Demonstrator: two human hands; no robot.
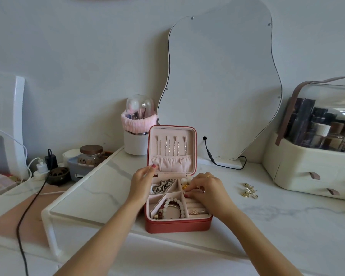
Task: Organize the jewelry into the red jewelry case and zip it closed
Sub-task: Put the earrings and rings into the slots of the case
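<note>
The red jewelry case (177, 226) sits open on the white marble tabletop (287, 226), its front wall nearest the viewer and its lid (172, 150) standing upright at the back. Both forearms reach in from the bottom edge toward it. In the front middle compartment lies a beaded bracelet (175, 208) of white and dark red beads, coiled in a loop; to its right, the ring rolls (197, 209) hold a couple of small gold pieces tucked between the cushions. The right hand (207, 189) hovers over the right side of the case, fingertips (188, 194) pinched together at the far end of the ring rolls, just beside the divider; whether they actually hold a small piece cannot be told, since the fingers hide it. The left hand (141, 184) rests against the case's left wall, fingers loosely curled and holding nothing, with the thumb tip up at the lower left corner of the lid. Between the two hands, the back left compartment holds a tangle of silver chain and pearls (161, 186), and the back right one holds larger pearl beads (184, 181) with a bit of gold. The lid's pink lining carries a row of hanging necklaces (170, 147) above a gathered pocket. On the table well to the right of the case lie gold earrings (249, 190). Farther back stand a brush holder (137, 128) wrapped in a pink band, a wavy-edged mirror (221, 86), and at far right a cream cosmetics organizer (307, 166) full of bottles.
</note>
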